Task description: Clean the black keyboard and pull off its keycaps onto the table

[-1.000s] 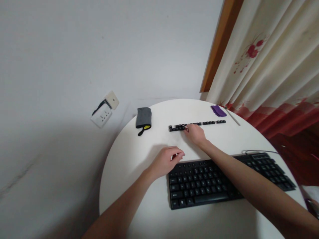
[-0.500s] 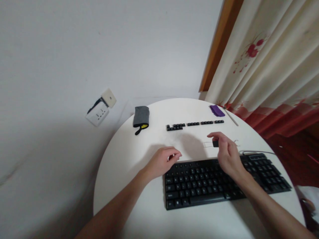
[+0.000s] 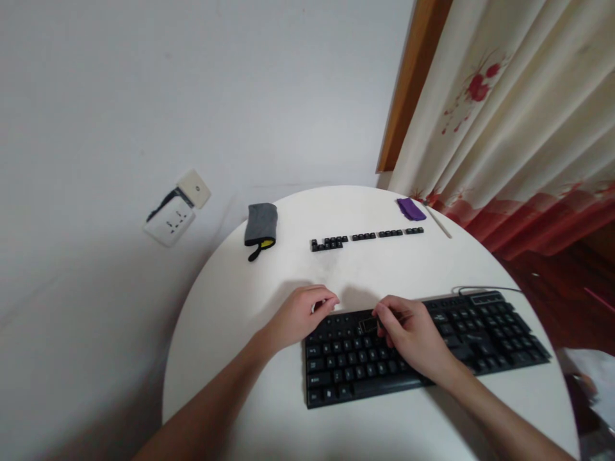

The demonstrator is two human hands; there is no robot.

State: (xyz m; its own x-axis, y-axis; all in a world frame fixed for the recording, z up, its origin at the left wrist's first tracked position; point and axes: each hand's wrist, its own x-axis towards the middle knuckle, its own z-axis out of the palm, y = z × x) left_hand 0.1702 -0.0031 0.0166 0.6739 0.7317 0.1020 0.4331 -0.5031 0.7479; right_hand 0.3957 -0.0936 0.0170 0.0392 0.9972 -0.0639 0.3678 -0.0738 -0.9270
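Observation:
A black keyboard lies across the front of the white round table, with the top-row keycaps gone at its upper left. Over that bare strip my right hand is closed on a wire keycap puller. Its thin wire loop reaches left of the fingertips, against the keyboard, while its black handle is mostly hidden in the hand. My left hand rests by the keyboard's upper left corner, thumb and fingers curled together with nothing visible in them. Behind the keyboard, loose black keycaps stand in a row of small groups.
A grey pouch with a black loop lies at the back left of the table. A purple cloth and a thin pale stick lie at the back right. The keyboard's cable runs off right. Wall and curtain stand behind.
My right hand has taken up the keycap puller from behind the keyboard and brought it left over the keyboard's upper row. The left hand stays by the corner. The view has shifted slightly right.

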